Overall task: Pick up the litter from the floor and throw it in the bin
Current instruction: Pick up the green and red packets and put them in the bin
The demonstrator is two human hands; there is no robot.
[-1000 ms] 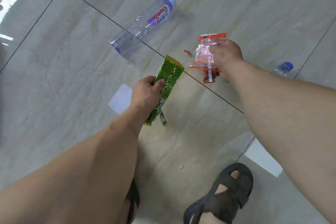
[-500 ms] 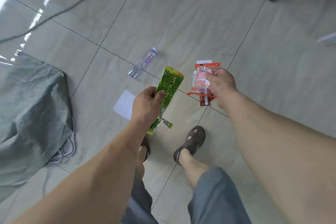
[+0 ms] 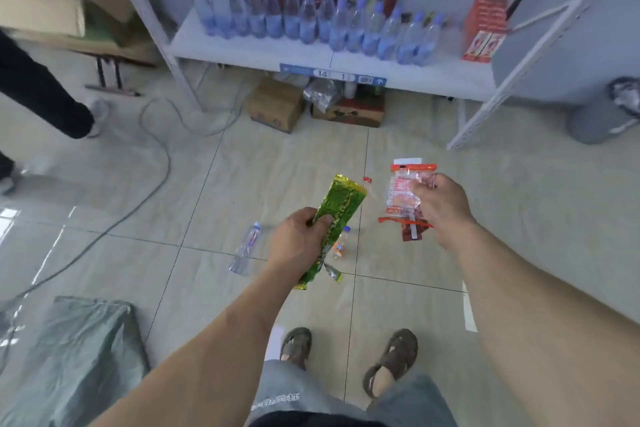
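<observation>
My left hand [image 3: 300, 238] grips a long green snack wrapper [image 3: 341, 204] around its middle, held upright over the floor. My right hand [image 3: 441, 206] pinches a clear red-and-orange plastic wrapper [image 3: 401, 198] by its right edge. An empty clear water bottle [image 3: 246, 248] lies on the tiles left of my left hand. A small orange-labelled bottle [image 3: 340, 244] stands just behind the green wrapper. A grey bin with a plastic liner [image 3: 604, 114] stands at the far right by the wall.
A white shelf rack [image 3: 325, 52] with several water bottles faces me, cardboard boxes [image 3: 277, 104] beneath it. A cable [image 3: 152, 184] snakes across the floor at left. A grey sack [image 3: 76, 357] lies bottom left. Another person's dark leg [image 3: 45, 94] is at the left edge.
The view has risen from the floor as I stood up; shelf, bin and boxes came into sight. Both hands keep their wrappers, and the floor bottle now looks much smaller.
</observation>
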